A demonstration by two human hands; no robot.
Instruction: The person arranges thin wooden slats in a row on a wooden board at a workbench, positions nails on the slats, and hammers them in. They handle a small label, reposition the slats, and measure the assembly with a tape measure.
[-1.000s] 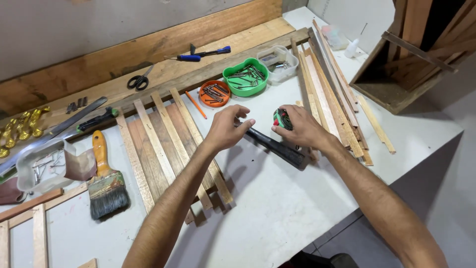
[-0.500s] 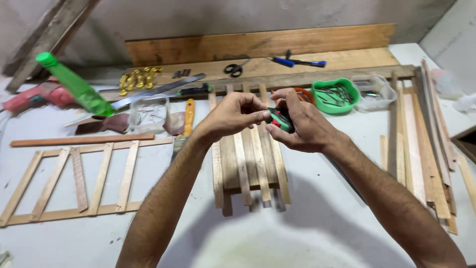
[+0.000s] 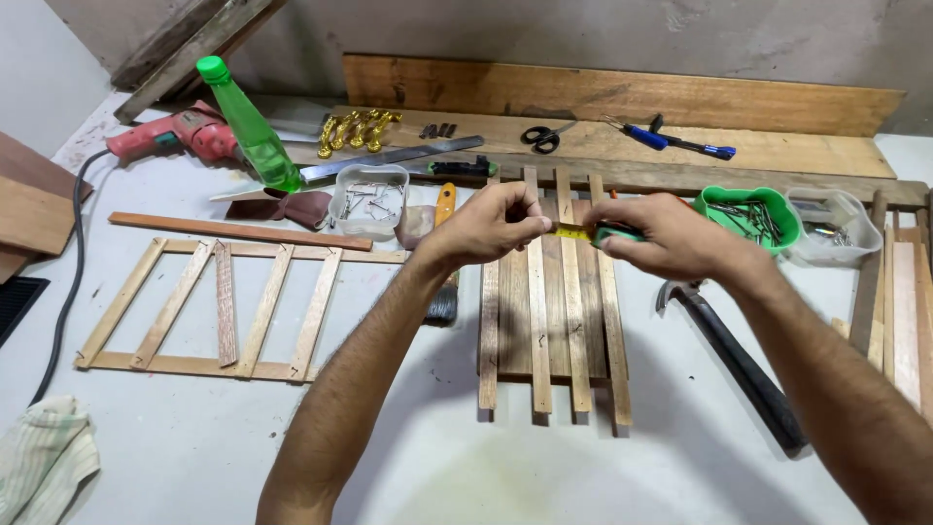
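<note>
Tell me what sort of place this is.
Probably a small woodworking bench: a hammer and a red power drill lie on the white table, with slatted wooden frames beside them.

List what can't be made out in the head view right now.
- Tape measure: body mostly wrapped by the right hand; only a green edge shows.
- Yellow tape blade: markings too small to read; its tip is pinched under the left hand fingers.
- Paintbrush: middle hidden by the left forearm.
- Hammer: head partly under the right wrist.
- Clear tub: contents too small to identify.
- Wood strips: cut off at the right edge.
</note>
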